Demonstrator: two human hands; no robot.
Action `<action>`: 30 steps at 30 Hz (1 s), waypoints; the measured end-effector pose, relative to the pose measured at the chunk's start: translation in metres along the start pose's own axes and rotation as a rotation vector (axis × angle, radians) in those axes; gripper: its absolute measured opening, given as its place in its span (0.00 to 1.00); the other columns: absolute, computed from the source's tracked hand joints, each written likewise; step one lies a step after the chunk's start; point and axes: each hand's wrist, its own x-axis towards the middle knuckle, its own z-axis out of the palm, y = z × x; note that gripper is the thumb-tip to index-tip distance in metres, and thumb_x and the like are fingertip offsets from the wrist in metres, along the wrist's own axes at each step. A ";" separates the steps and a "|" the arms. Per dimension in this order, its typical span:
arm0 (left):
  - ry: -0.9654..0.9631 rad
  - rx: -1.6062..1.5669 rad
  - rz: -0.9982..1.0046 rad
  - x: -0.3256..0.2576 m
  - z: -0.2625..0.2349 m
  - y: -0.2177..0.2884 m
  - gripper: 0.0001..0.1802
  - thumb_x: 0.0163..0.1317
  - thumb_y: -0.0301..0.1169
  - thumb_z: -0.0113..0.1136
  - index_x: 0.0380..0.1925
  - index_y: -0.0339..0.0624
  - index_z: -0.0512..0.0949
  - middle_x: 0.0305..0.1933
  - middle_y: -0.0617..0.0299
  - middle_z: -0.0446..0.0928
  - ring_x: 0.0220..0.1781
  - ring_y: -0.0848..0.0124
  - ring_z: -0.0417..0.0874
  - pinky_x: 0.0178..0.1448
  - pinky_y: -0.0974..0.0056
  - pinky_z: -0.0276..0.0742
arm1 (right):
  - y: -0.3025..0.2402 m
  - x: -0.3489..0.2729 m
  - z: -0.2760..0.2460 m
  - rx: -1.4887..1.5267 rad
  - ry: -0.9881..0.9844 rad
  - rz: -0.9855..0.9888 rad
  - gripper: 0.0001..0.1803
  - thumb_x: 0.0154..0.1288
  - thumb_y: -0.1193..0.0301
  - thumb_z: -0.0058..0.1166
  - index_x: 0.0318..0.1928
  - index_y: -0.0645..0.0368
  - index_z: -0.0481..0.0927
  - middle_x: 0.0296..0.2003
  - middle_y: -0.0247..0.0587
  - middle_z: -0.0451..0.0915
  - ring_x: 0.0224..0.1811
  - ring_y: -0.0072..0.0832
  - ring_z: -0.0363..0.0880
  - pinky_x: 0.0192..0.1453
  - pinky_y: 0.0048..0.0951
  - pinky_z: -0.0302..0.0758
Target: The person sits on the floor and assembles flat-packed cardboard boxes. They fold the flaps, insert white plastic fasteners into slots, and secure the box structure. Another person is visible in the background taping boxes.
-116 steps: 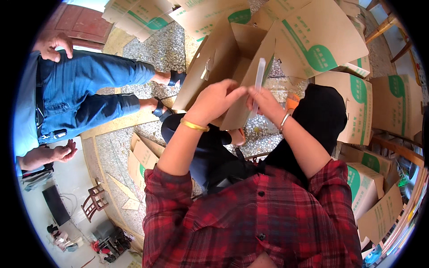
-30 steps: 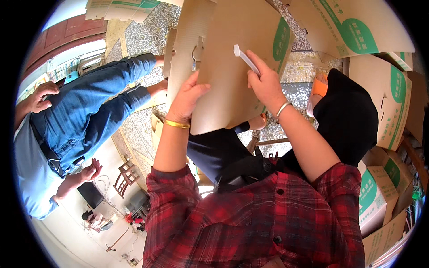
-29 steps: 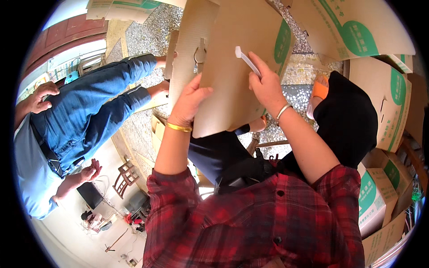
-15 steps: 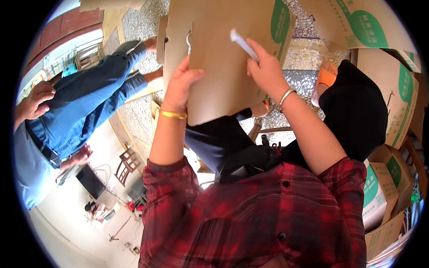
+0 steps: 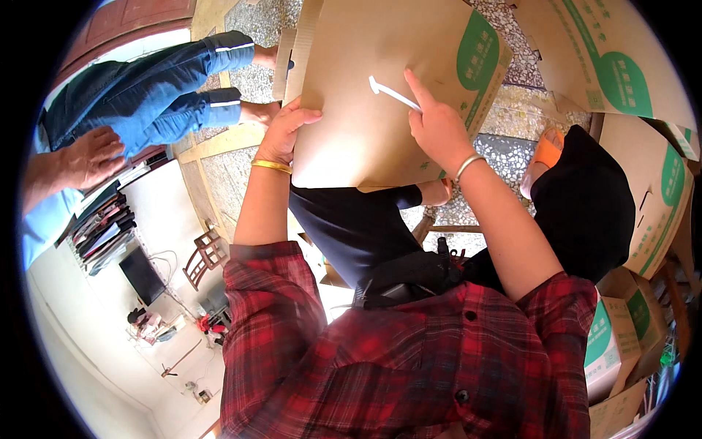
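A flat-sided brown carton [image 5: 351, 146] with a green printed patch stands in front of me, over my knees. My left hand [image 5: 285, 132] is closed on its left edge, thumb lying on the near face. In my right hand [image 5: 442, 135] is a white plastic strip [image 5: 395, 94] with a T-shaped tip, held between the thumb and curled fingers while the index finger points out along the carton. The strip's tip is over the carton face; I cannot tell whether it touches. Its other end is hidden in my palm.
More brown cartons with green print [image 5: 643, 190] stand to my right, with another large carton [image 5: 621, 58] at the far right. At the left is another person in jeans [image 5: 161, 110], one hand [image 5: 91, 157] showing. A wooden chair [image 5: 205, 257] stands beyond.
The carton has tilted and shifted to the right. My left hand has moved from its face to its left edge. The white strip has turned in my right hand, its tip lower.
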 end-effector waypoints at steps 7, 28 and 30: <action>-0.056 -0.017 0.008 -0.002 -0.019 -0.006 0.23 0.48 0.25 0.53 0.48 0.32 0.71 0.41 0.58 0.76 0.40 0.71 0.79 0.46 0.68 0.75 | -0.017 0.018 -0.005 -0.065 0.012 -0.055 0.32 0.59 0.71 0.43 0.66 0.51 0.53 0.24 0.52 0.77 0.28 0.47 0.77 0.35 0.45 0.72; -0.126 0.153 0.067 -0.020 0.016 0.010 0.14 0.54 0.23 0.55 0.42 0.36 0.76 0.37 0.70 0.75 0.38 0.82 0.72 0.46 0.75 0.68 | -0.022 0.043 -0.027 0.011 0.160 0.007 0.20 0.57 0.72 0.43 0.53 0.57 0.69 0.27 0.55 0.78 0.31 0.48 0.77 0.37 0.44 0.73; -0.129 0.129 0.067 -0.019 0.021 0.012 0.14 0.55 0.23 0.54 0.43 0.35 0.75 0.37 0.69 0.75 0.38 0.82 0.72 0.45 0.75 0.68 | -0.023 0.036 -0.026 -0.040 0.171 0.019 0.20 0.57 0.72 0.43 0.52 0.57 0.69 0.28 0.55 0.78 0.31 0.49 0.77 0.38 0.45 0.73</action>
